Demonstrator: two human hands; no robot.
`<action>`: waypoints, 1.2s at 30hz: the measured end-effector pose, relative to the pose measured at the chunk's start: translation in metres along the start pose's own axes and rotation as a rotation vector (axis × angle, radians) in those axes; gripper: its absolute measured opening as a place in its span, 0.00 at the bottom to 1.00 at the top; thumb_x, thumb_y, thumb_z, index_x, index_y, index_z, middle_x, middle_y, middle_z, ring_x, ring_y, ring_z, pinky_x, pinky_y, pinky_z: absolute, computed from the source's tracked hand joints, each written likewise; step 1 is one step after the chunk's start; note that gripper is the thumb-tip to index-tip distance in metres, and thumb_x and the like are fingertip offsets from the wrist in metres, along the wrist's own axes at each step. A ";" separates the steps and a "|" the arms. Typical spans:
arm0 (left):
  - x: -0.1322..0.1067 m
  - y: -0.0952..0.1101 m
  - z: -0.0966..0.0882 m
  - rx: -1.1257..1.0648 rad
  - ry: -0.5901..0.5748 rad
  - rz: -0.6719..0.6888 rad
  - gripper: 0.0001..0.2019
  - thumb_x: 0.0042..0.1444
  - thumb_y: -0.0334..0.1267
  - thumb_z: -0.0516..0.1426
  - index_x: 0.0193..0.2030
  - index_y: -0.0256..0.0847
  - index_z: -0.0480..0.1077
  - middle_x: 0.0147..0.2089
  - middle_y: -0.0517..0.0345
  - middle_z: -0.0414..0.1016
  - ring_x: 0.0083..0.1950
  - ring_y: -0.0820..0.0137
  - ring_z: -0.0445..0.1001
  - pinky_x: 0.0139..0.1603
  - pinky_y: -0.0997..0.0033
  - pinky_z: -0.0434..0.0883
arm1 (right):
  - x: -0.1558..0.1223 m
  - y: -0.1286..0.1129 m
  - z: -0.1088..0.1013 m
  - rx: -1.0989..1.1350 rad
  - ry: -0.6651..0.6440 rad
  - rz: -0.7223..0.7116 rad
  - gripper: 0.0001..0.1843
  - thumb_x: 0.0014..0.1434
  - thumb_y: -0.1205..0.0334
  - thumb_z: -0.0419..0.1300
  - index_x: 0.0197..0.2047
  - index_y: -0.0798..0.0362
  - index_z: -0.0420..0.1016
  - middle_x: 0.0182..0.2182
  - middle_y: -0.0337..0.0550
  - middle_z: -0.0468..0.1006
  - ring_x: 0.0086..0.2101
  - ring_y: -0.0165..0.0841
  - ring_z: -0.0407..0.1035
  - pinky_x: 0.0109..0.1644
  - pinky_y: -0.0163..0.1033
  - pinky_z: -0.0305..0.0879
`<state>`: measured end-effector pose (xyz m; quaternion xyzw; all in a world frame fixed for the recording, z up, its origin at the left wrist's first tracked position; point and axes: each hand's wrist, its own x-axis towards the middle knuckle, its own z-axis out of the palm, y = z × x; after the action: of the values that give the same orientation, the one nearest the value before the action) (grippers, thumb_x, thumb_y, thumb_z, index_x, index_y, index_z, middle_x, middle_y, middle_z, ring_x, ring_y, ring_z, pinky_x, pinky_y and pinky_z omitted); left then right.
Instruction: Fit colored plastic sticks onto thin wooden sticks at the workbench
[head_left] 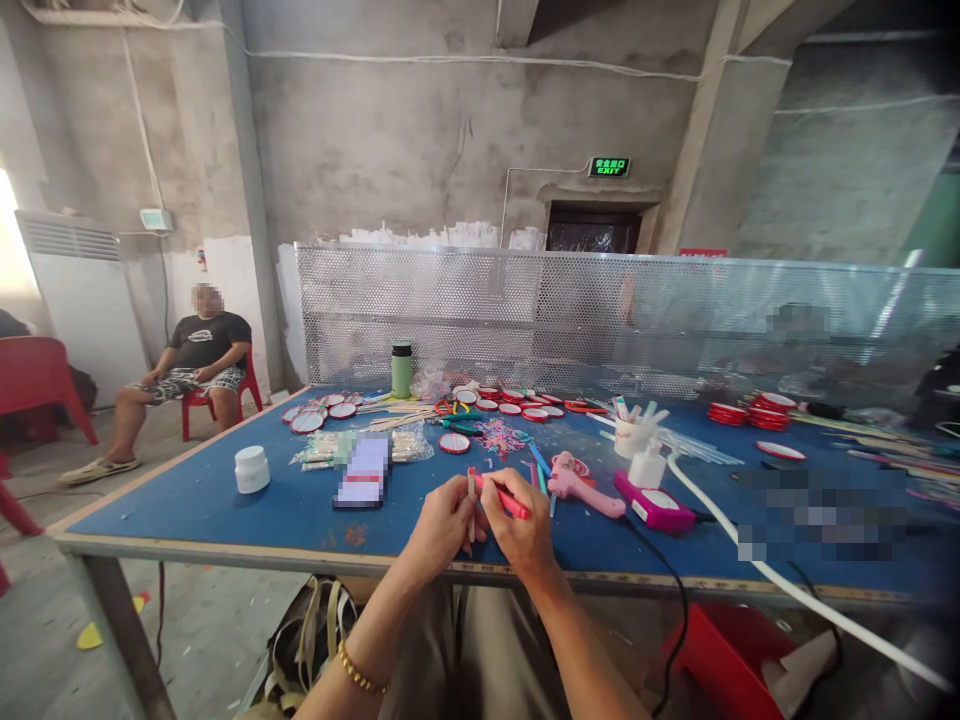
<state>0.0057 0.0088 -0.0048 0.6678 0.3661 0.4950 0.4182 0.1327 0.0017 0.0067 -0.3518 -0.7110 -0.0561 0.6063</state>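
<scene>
Both hands meet over the near edge of the blue table (225,500). My left hand (444,522), a gold bracelet at its wrist, is closed round a thin pale stick (471,500) held upright. My right hand (517,528) is closed on a red pen-like stick (504,497) whose near end touches the pale stick. A pink glue gun (581,482) lies just to the right of my hands, with a magenta device (656,503) beside it.
A white jar (252,469), a green flask (402,371), several red-rimmed round discs (517,404), sticks and a cup of rods (631,432) lie on the table. A perforated metal screen (600,310) stands behind. A person sits on a red chair (196,372) at left.
</scene>
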 end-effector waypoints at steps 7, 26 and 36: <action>0.001 -0.002 0.000 -0.018 -0.006 -0.003 0.12 0.60 0.46 0.50 0.34 0.40 0.63 0.22 0.62 0.71 0.18 0.75 0.67 0.16 0.79 0.63 | 0.000 0.000 0.000 -0.001 0.012 0.017 0.10 0.63 0.65 0.54 0.30 0.50 0.71 0.24 0.37 0.75 0.24 0.29 0.70 0.31 0.33 0.66; 0.003 -0.007 0.000 -0.040 -0.003 0.016 0.19 0.61 0.55 0.50 0.33 0.39 0.64 0.22 0.61 0.72 0.18 0.76 0.68 0.15 0.80 0.62 | 0.002 0.001 0.002 -0.015 0.036 -0.006 0.10 0.64 0.63 0.54 0.31 0.51 0.72 0.25 0.39 0.78 0.26 0.31 0.72 0.32 0.34 0.69; 0.002 -0.006 0.000 -0.037 -0.001 0.014 0.18 0.61 0.54 0.50 0.34 0.39 0.65 0.22 0.60 0.72 0.18 0.76 0.68 0.15 0.81 0.62 | 0.003 0.001 0.002 -0.008 0.038 -0.007 0.10 0.63 0.65 0.54 0.30 0.51 0.72 0.24 0.38 0.77 0.25 0.30 0.72 0.32 0.33 0.67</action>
<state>0.0056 0.0132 -0.0096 0.6627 0.3524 0.5042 0.4271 0.1318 0.0047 0.0085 -0.3506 -0.7002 -0.0677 0.6182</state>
